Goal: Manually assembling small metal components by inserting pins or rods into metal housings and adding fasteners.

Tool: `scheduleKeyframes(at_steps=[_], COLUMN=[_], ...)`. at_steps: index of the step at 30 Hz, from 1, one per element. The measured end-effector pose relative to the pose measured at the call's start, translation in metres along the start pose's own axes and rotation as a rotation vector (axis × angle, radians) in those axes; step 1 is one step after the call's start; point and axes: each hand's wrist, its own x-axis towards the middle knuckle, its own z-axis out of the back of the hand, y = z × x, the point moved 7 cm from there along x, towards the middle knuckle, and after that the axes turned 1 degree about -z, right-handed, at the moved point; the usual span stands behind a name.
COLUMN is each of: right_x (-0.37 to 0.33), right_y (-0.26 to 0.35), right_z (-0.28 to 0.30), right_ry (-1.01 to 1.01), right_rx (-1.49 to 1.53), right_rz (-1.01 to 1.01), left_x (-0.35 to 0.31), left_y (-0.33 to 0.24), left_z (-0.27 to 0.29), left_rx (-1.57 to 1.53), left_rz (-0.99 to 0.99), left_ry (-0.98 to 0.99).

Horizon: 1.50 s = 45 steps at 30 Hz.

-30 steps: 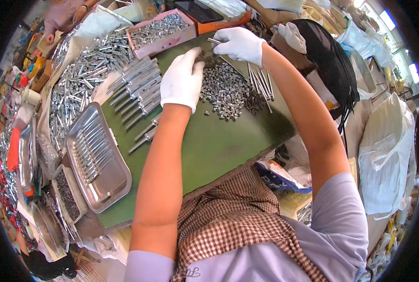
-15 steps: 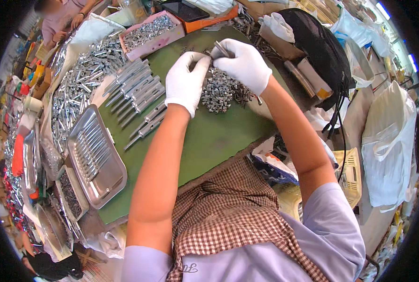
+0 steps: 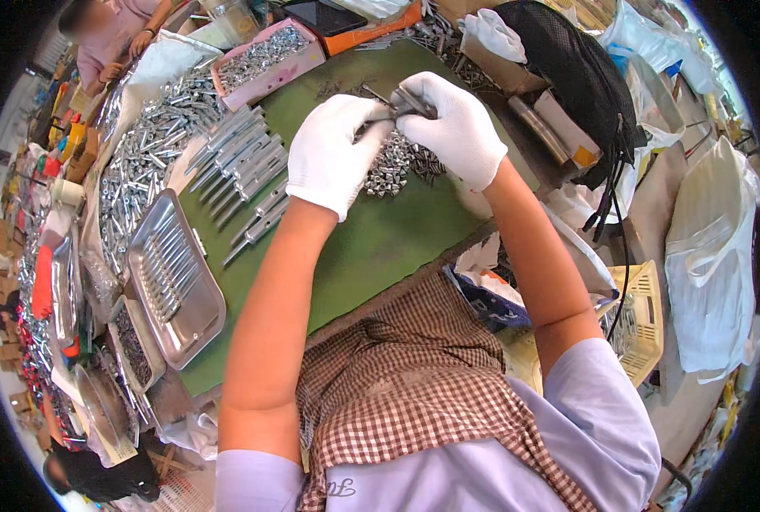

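Both my hands wear white knitted gloves and meet above the green work surface (image 3: 371,264). My right hand (image 3: 454,135) is closed round a short grey metal rod (image 3: 414,104), which shows between thumb and fingers. Beside its end, my left hand (image 3: 333,154) is pinched; what it grips is mostly hidden by the fingertips. Under the hands lies a heap of small shiny metal nut-like pieces (image 3: 387,175), with thin dark screws or pins (image 3: 429,164) at its right. To the left, stepped metal rods (image 3: 248,158) lie side by side in rows.
A steel tray (image 3: 194,340) with lined-up metal rods stands at the left, near a large heap of metal sleeves (image 3: 145,162). A pink box (image 3: 269,78) of small parts sits farther back. At right are a black mesh bag (image 3: 559,81) and yellow crate (image 3: 649,328). Another person (image 3: 111,38) is far left.
The metal rod in my right hand has tipped and now points toward my left fingertips. My left hand has shifted slightly left and turned, its fingers meeting the right hand's.
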Motion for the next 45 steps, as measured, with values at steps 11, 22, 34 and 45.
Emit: scheduleKeyframes(at_steps=[11,22,34,45], right_x=[-0.011,-0.002,-0.025,0.076], right_y=[-0.005,0.002,-0.009,-0.015], right_z=[0.003,-0.007,-0.021,-0.041], right_ry=[0.011,-0.012,0.077,0.216], right_rx=[-0.182,0.416,-0.491,-0.608], right_rz=[-0.034,-0.156,0.077,-0.007], left_x=[-0.005,0.001,-0.047,-0.019], left_y=[0.034,0.005,0.016,0.084], left_z=[-0.035,0.009,-0.027,0.025], left_rx=[0.292,-0.124,0.191,0.71], left_rz=[0.189,0.274,0.329,0.365], left_ry=[0.282,-0.005,0.26,-0.146])
